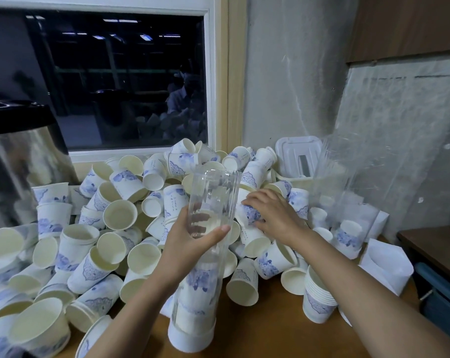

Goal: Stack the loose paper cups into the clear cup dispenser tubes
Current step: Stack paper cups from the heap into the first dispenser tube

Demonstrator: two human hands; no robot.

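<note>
The clear dispenser tube (214,188) is standing nearly upright at centre over the front of the wooden table (260,334), its long axis running bottom to top with a slight lean to the right, its open mouth pointing up and away from the camera. Nested cups (199,282) are filling its lower part, and the bottom cup is protruding below the tube's end. The left hand (192,244) is grasping the tube at mid-height, thumb across the near side and fingers wrapping behind, visible through the plastic. The right hand (274,215) is reaching palm-down into the pile of loose paper cups (120,215) just right of the tube, fingers and thumb curling round a blue-patterned cup (251,215); whether that cup is lifting clear of the pile cannot be told. A short nested stack (319,301) is standing at right, near a second clear tube (353,223). A steel urn (22,164) is standing at left below the window (115,81).
</note>
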